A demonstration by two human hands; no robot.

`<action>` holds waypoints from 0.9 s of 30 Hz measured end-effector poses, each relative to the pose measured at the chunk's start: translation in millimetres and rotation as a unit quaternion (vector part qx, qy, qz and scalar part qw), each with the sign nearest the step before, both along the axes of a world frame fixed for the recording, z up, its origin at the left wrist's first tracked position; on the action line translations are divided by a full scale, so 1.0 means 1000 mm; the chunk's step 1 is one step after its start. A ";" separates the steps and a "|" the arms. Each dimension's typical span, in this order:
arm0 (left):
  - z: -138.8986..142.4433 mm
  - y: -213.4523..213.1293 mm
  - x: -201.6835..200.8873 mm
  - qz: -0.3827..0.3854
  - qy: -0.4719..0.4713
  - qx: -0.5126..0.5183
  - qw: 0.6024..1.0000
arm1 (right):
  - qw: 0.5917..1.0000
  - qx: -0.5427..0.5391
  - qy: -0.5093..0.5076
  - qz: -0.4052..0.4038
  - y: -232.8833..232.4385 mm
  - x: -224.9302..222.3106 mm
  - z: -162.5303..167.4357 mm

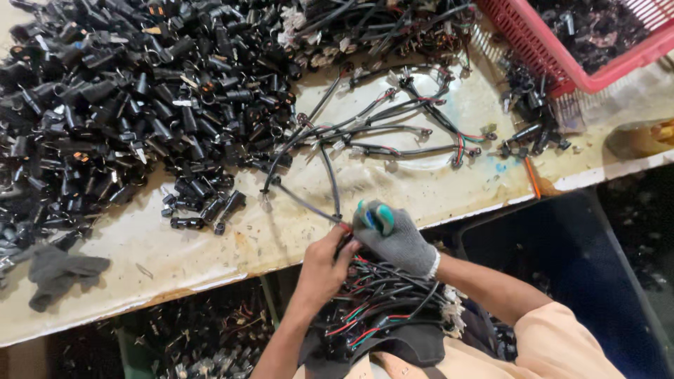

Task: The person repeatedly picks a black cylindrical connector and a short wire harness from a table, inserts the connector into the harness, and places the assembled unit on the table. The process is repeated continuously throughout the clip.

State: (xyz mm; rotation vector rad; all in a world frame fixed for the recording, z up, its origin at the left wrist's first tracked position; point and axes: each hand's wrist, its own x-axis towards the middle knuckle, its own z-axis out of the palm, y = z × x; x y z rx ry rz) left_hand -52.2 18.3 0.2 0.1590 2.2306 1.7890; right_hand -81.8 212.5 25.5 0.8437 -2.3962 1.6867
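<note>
My left hand [321,265] is bare, and its fingers pinch the end of a thin black cable [330,181] at the table's front edge. My right hand [393,237] wears a grey knit glove with green fingertips and closes on the same cable end, touching the left hand. The cable runs up the table to a spread of black wire harnesses [404,119] with red and green leads. Below both hands, a thick bundle of similar harnesses [382,312] lies in my lap.
A big heap of black plug parts [119,91] covers the worn white table [210,256] at left and back. A red plastic basket [562,52] stands at back right. A grey cloth [60,272] lies front left. A dark blue bin [562,260] sits right of my arm.
</note>
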 end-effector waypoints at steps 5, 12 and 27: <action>0.005 0.005 0.004 0.018 0.036 0.044 0.998 | 0.872 -0.416 -0.241 -0.096 -0.006 0.012 -0.002; -0.002 0.004 0.015 -0.004 0.135 0.120 0.984 | 0.791 -0.571 -0.219 0.018 -0.020 0.018 0.027; 0.052 -0.042 0.017 -0.170 0.272 -0.257 0.912 | 0.901 0.322 0.195 -0.214 0.048 -0.087 -0.005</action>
